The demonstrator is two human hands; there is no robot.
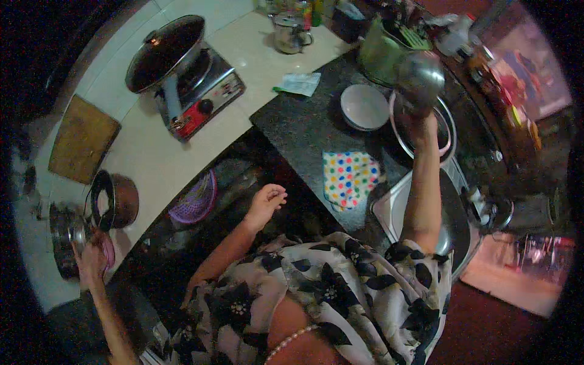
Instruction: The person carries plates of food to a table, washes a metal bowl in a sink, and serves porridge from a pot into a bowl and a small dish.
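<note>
My right hand [424, 125] reaches out over a round basin [448, 114] with a pale rim. It grips a shiny, rounded metal vessel [422, 75], blurred, so I cannot tell whether it is a bowl or a pot. A white bowl [364, 106] stands on the dark countertop just left of that basin. My left hand [267, 205] hangs in front of my body with loosely curled fingers and nothing visible in it. Nearest to it is a purple perforated basket [197, 200], below the counter edge.
A polka-dot cloth [349, 178] lies beside the metal sink [388, 210]. A wok [166, 54] tilts on a gas stove [196, 107]. Behind are a metal teapot [288, 39] and a green container [376, 57]. At left, another person's hand [93, 258] is near a pot [125, 200].
</note>
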